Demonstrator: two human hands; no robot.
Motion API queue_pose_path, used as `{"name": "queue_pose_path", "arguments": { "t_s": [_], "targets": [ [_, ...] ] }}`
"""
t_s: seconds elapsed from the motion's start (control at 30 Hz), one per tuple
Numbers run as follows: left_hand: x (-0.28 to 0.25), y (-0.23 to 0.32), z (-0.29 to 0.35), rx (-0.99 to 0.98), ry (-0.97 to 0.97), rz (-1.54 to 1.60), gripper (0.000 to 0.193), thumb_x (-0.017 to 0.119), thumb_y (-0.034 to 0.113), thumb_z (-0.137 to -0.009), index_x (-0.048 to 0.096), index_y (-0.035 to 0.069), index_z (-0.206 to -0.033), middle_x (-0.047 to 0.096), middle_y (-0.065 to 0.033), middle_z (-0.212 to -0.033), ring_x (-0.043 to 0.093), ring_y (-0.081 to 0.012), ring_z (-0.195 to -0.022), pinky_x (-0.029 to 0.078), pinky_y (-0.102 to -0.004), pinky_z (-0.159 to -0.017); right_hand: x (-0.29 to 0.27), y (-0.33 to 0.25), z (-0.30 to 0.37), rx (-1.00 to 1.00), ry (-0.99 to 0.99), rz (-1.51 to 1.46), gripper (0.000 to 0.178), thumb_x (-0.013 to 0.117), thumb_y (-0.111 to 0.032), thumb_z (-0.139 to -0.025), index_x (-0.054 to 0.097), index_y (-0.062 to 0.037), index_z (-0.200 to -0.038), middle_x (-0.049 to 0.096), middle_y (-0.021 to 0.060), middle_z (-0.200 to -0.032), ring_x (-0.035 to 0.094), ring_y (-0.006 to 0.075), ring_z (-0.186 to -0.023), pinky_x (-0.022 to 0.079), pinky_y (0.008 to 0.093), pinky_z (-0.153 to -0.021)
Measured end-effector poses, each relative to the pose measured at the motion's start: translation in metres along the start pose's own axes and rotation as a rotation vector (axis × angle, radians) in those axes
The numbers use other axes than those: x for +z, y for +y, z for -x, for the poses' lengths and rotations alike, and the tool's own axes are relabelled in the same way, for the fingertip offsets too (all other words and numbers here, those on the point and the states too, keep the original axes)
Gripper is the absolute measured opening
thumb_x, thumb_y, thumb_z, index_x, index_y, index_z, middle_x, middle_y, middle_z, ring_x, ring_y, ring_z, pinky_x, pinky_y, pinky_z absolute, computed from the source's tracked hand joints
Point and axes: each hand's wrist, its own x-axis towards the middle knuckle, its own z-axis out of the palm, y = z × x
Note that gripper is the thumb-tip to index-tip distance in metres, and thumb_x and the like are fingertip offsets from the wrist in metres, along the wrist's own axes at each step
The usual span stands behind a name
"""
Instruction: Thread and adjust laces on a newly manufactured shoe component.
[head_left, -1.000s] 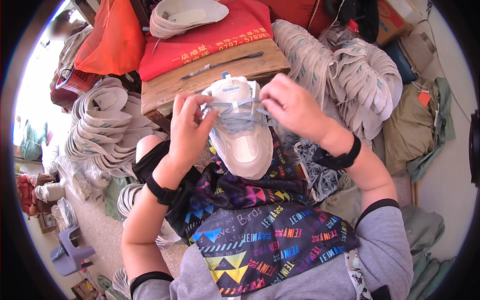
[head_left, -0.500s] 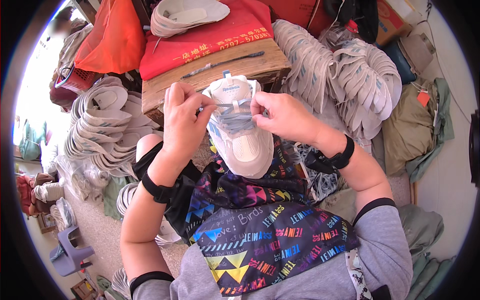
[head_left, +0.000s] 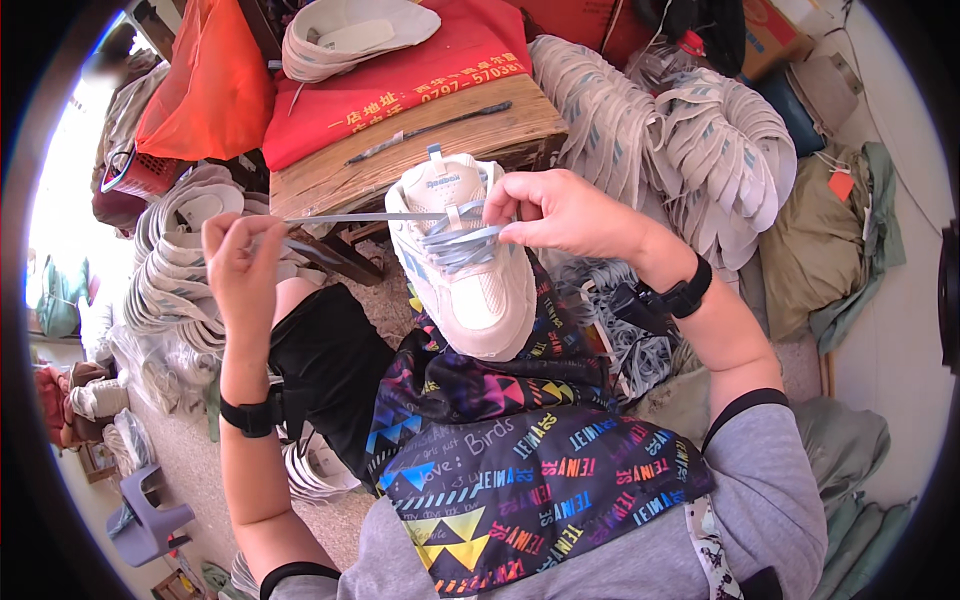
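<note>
A white sneaker [head_left: 490,305] with pale blue laces points its toe toward me, in front of the wooden bench. Off to its left, my left hand [head_left: 240,265] pinches a flat pale blue shoelace [head_left: 350,217], drawn out taut sideways from the upper eyelets. Loose loops of lace zigzag across the sneaker's tongue. My right hand [head_left: 570,215] is closed at the right eyelet edge, thumb and forefinger beside the lacing. What lies between those fingertips is hidden. A patterned dark apron [head_left: 540,470] covers my lap below the toe.
The wooden bench [head_left: 400,150] carries a red cloth bag [head_left: 400,75], a dark thin tool [head_left: 430,133] and a white shoe upper [head_left: 355,35]. Stacked shoe uppers [head_left: 730,150] stand at the right, more uppers [head_left: 165,290] at the left. A bundle of laces [head_left: 640,350] lies right of my lap.
My left hand has moved away from the sneaker to the left, stretching the shoelace out. My right hand stays at the right eyelets. The view has shifted slightly.
</note>
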Motion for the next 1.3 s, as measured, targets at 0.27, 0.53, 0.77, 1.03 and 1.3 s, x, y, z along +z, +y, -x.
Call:
{"name": "queue_pose_path", "arguments": {
  "t_s": [0.27,0.53,0.77,1.03,1.3],
  "targets": [
    [0.016,-0.014,0.007,-0.050,0.008,-0.117,0.022,0.074,0.008,-0.078,0.069,0.007,-0.099,0.054,-0.0064,-0.104,0.052,-0.0186,-0.089,0.046,-0.0291,-0.070,0.003,0.005,-0.011,-0.222,0.268,0.284,0.014,0.064,-0.009,-0.085,0.064,-0.0043,-0.098,0.056,0.0050,-0.099,0.057,0.0164,-0.077,0.048,0.0294,-0.068],
    [0.066,0.070,0.024,0.166,-0.206,0.195,0.022,0.074,0.004,-0.075,0.065,0.004,-0.095,0.052,-0.0121,-0.106,0.054,-0.0275,-0.098,0.047,-0.0344,-0.083,0.017,0.001,-0.013,-0.254,0.204,0.741,0.019,0.068,-0.019,-0.083,0.061,-0.0030,-0.090,0.050,0.0118,-0.107,0.059,0.0295,-0.093,0.050,0.0410,-0.078],
    [0.078,0.079,0.024,0.150,-0.293,0.158,0.026,0.075,0.007,-0.074,0.064,0.005,-0.098,0.048,-0.0121,-0.106,0.054,-0.0265,-0.092,0.046,-0.0354,-0.081,0.000,0.005,-0.026,0.150,0.036,-0.293,0.025,0.068,-0.017,-0.084,0.066,-0.0024,-0.104,0.052,0.0043,-0.104,0.056,0.0168,-0.093,0.047,0.0321,-0.081],
    [0.078,0.082,0.021,0.261,-0.266,0.120,0.018,0.073,0.005,-0.075,0.063,0.003,-0.090,0.049,-0.0118,-0.094,0.053,-0.0280,-0.088,0.046,-0.0373,-0.076,0.001,-0.007,-0.017,-0.040,0.129,0.400,0.021,0.063,-0.007,-0.079,0.060,-0.0053,-0.100,0.052,0.0079,-0.103,0.059,0.0196,-0.084,0.050,0.0324,-0.073],
    [0.073,0.094,0.028,0.013,-0.371,0.184,0.008,0.064,0.007,-0.087,0.059,0.002,-0.089,0.059,-0.0119,-0.084,0.059,-0.0308,-0.066,0.048,-0.0386,-0.062,0.012,-0.007,-0.015,-0.127,0.167,0.675,0.020,0.068,-0.012,-0.079,0.060,-0.0051,-0.097,0.051,0.0111,-0.108,0.060,0.0311,-0.097,0.051,0.0410,-0.080]
  ]
}}
